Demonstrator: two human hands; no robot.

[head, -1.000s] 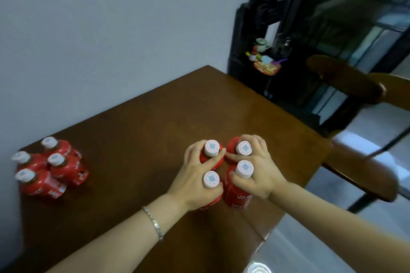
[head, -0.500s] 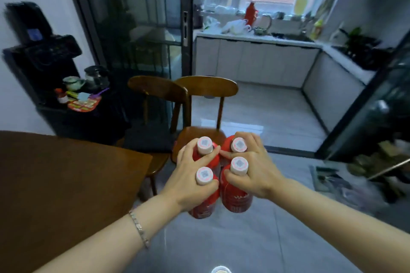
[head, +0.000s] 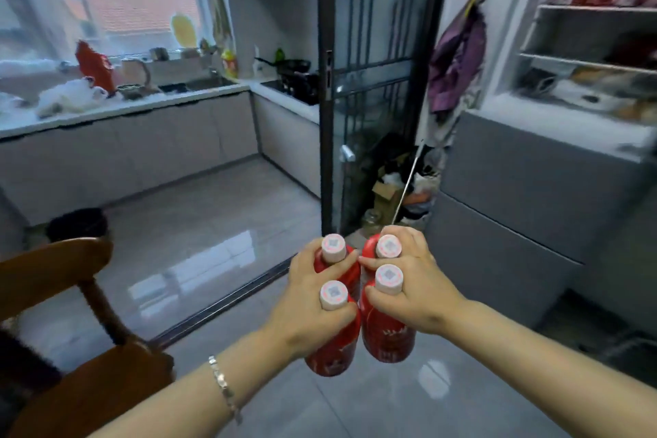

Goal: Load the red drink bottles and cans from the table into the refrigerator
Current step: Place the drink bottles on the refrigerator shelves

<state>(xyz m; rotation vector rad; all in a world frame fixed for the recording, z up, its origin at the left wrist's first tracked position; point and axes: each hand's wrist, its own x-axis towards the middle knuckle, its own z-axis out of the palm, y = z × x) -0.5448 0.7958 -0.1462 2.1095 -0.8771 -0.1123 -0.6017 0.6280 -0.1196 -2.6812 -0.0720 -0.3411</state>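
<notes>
Left hand (head: pixel 309 309) grips left bottle pair (head: pixel 334 348) by the necks. Right hand (head: pixel 414 292) grips right bottle pair (head: pixel 387 334) likewise. Pairs touching, held above floor (head: pixel 355 409). Refrigerator (head: pixel 526 195) near, ahead right.

Nothing can be read: white lettering on the near red plastic bottles (head: pixel 387 334) is blurred (their pale round caps (head: pixel 389 277) bear square code-like prints).

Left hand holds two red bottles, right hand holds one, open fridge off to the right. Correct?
Not quite. In the head view the right hand also holds two red bottles, not one. The left hand holds two, and the open fridge is off to the right.
</notes>
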